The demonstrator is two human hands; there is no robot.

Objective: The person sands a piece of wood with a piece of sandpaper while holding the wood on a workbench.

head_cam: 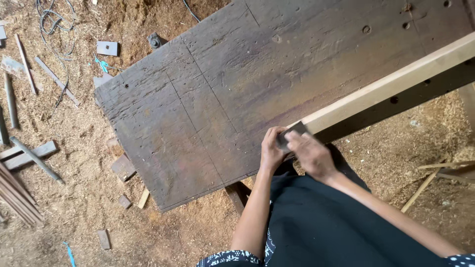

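Both hands are closed together on a small dark grey flat block [292, 131], perhaps a sanding pad, pressed against the near end of a long pale squared timber rail [396, 84]. The left hand [271, 151] wraps its fingers round the block's lower edge from about eight o'clock, while the right hand [309, 154] lies over it from about four o'clock, its fingers partly hiding the block. The right hand is a little blurred, so I cannot tell exactly how its fingertips sit.

The rail runs from the hands out toward two o'clock, resting along the edge of a broad, dark, weathered wooden bench top [217, 94] marked with scored lines and bolt holes. The block sits right at the rail's end, at the bench's near corner.

As for progress, the rail's top face looks clean and light along its whole visible length, and I'd judge the end is what is being dressed now; how much remains cannot be read from here.

Around ten o'clock, offcuts, thin wooden strips [20, 193] and a tangle of cable [54, 24] lie on the sawdust-covered floor [89, 207].
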